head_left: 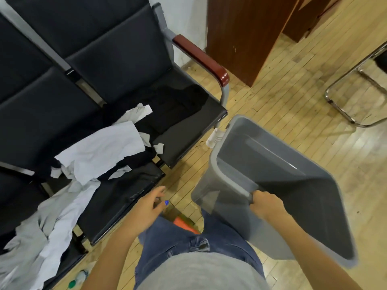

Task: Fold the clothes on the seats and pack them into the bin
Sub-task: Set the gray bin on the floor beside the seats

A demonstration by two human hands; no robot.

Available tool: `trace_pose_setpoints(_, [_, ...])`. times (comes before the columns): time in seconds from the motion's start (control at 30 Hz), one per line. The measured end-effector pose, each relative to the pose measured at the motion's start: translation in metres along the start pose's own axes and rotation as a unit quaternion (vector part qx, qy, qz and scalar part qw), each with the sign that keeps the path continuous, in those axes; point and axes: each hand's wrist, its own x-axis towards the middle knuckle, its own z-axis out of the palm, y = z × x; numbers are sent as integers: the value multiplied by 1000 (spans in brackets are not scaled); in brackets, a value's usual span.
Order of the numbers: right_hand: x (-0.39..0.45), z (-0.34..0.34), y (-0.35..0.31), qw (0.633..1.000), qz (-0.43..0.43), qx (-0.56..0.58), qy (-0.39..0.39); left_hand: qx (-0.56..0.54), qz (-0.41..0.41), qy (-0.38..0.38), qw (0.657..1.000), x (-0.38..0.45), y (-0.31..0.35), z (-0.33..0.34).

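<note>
Right hand [267,203] grips the near rim of the empty grey bin [272,164], tilted above the wooden floor [293,105]. Left hand [149,205] hangs open, holding nothing, beside the seats' [129,185] front edge, where unfolded clothes [100,149] sprawl.

Matt grey plastic bin [236,164] in my right hand [267,204]; crumpled pale cloth shirts [100,151] on smooth black leather-look seats [188,135]; glossy wooden armrest [201,57].

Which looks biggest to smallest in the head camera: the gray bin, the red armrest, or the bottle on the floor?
1. gray bin, though it is nearest the camera
2. red armrest
3. bottle, partly hidden
</note>
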Motion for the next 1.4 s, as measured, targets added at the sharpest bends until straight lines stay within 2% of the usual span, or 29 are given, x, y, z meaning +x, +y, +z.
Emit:
trace_pose_setpoints(0.1, [-3, 21, -51, 1000, 6, -2, -5, 3, 29, -42, 999, -9, -23, -15])
trace_pose_setpoints(0.27, [-26, 61, -140, 998, 66, 11, 11, 39, 74, -62, 995, -42, -91, -67])
trace_pose_setpoints(0.43, [-49, 82, -198, 993, 92, 33, 61, 10, 22, -47, 999, -75, -167, -112])
trace_pose_setpoints(0.6, [-63, 108, -228, 992, 90, 45, 71, -42, 9, -35, 998, -72, -188, -125])
trace_pose_setpoints(0.87, [-33, 93, -216, 989, 101, 78, 71, -48, -21, -57, 997, -45, -177, -116])
trace_pose_setpoints(1.1, [37, 63, -149, 994, 91, 42, 39, -126, -135, -35, 982, -18, -172, -71])
trace_pose_setpoints(1.2, [70, 66, -116, 993, 111, 12, 45, -121, -167, -71, 976, 11, -176, -43])
trace_pose_setpoints(1.3, [104, 80, -89, 990, 133, 0, 43, -105, -174, -92, 975, 45, -183, -19])
trace_pose_setpoints(1.4, [141, 100, -78, 989, 146, -10, 34, -31, -120, -100, 987, 93, -188, -5])
